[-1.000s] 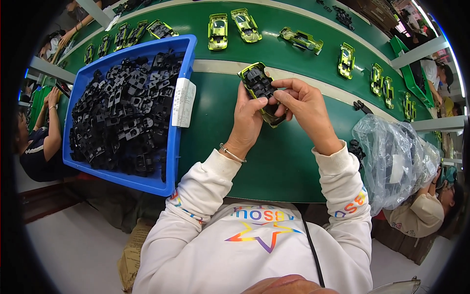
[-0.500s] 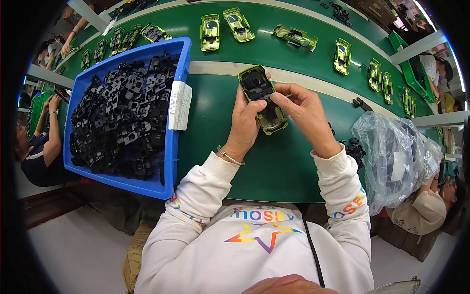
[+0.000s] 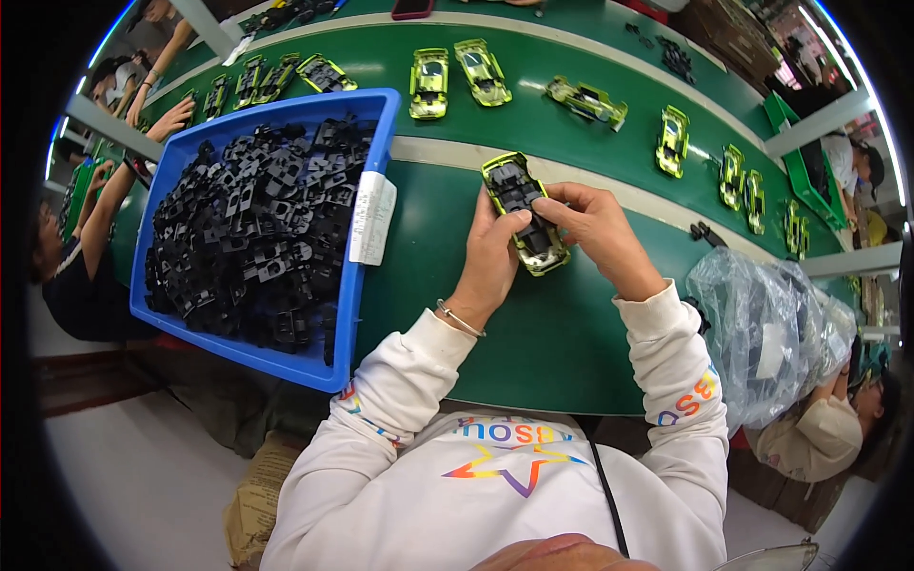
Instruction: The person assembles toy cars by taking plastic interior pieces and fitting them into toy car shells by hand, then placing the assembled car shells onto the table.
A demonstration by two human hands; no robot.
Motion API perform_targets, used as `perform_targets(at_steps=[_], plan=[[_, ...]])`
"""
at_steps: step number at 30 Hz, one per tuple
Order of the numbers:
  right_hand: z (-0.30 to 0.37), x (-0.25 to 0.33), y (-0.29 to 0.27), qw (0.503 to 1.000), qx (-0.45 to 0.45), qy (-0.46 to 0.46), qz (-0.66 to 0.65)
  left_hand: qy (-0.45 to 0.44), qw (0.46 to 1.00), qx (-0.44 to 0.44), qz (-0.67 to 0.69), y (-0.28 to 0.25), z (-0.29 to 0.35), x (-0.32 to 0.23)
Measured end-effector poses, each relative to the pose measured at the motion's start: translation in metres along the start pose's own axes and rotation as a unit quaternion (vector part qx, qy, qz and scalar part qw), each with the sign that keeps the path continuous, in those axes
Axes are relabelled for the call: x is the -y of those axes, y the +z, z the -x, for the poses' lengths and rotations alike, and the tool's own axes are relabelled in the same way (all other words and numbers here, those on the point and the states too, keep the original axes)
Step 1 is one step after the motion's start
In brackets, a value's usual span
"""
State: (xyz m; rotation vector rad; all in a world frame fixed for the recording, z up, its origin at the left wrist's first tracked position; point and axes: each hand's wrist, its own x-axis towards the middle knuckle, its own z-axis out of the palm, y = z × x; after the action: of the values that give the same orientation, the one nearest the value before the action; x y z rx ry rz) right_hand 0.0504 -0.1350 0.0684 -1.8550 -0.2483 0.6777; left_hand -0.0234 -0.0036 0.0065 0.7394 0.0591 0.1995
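Observation:
Between my hands is a lime-green toy car body, turned so that its hollow underside faces up. A black plastic interior piece sits inside it. My left hand wraps round the car's left side, its thumb pressing on the black piece. From the right, my right hand grips the other side, thumb also on the black piece near the middle. The fingers under the car are hidden.
A blue bin of black plastic parts stands at left, a label on its side. Green car bodies lie along the green belt beyond. A clear plastic bag lies at right. At far left a co-worker's hand reaches over the belt.
The view has shifted slightly, so everything sits a little lower and to the right. My grip on the car looks the same. The co-worker's hand at left has reached out toward the car bodies.

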Motion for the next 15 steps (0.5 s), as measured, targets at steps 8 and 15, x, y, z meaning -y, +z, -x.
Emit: perform_targets(at_steps=[8,15], plan=[[-0.137,0.020,-0.031,0.978,-0.145,-0.139,0.056,0.017,0.992,-0.128,0.010,-0.006,0.001,-0.009],[-0.222,0.037,-0.030,0.881,-0.307,-0.101,0.346,-0.017,0.991,-0.127,-0.023,-0.006,0.001,-0.008]])
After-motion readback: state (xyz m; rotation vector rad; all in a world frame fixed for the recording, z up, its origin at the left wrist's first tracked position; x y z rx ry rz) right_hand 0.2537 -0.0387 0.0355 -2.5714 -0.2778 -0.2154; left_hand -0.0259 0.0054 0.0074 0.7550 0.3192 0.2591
